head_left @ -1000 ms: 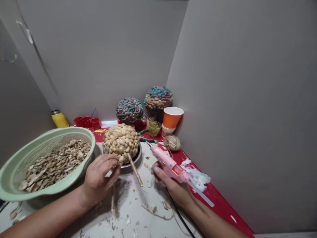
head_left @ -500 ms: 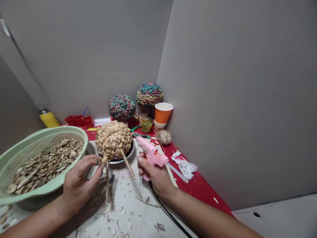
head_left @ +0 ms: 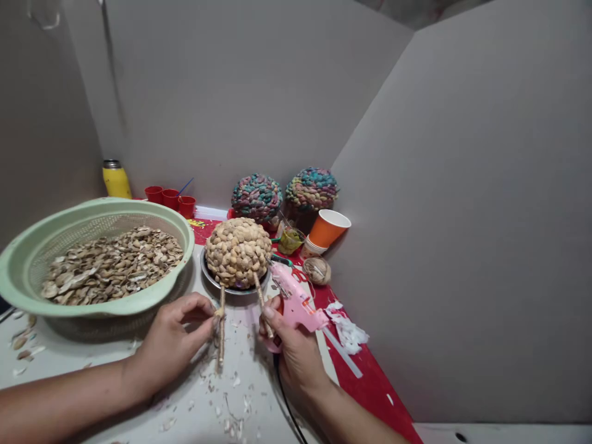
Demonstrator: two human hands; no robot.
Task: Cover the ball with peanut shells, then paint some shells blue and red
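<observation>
A ball covered in tan nut shells (head_left: 238,250) rests in a shallow metal bowl (head_left: 208,279). Two thin sticks, a left one (head_left: 222,345) and a right one (head_left: 259,291), jut from its near side. Thumb and fingertips of my left hand (head_left: 173,336) are pinched on a small shell piece (head_left: 219,313), against the left stick. Gripped in my right hand (head_left: 296,348) is a pink hot glue gun (head_left: 293,302), its nozzle toward the ball and a clear glue stick (head_left: 342,351) out of its back. The right stick passes by my right fingers; whether they hold it I cannot tell.
At left stands a green colander (head_left: 180,277) of loose shells. Behind are two coloured shell balls (head_left: 256,197), red cups (head_left: 170,198), a yellow bottle (head_left: 116,180), an orange paper cup (head_left: 326,229) and twine (head_left: 317,270). Crumpled white plastic (head_left: 349,333) lies right. Shell bits litter the table.
The view has swung left. My left fingers with the shell piece have gone from beside the ball to lower down the left stick. My right hand with the glue gun is nearer the right stick.
</observation>
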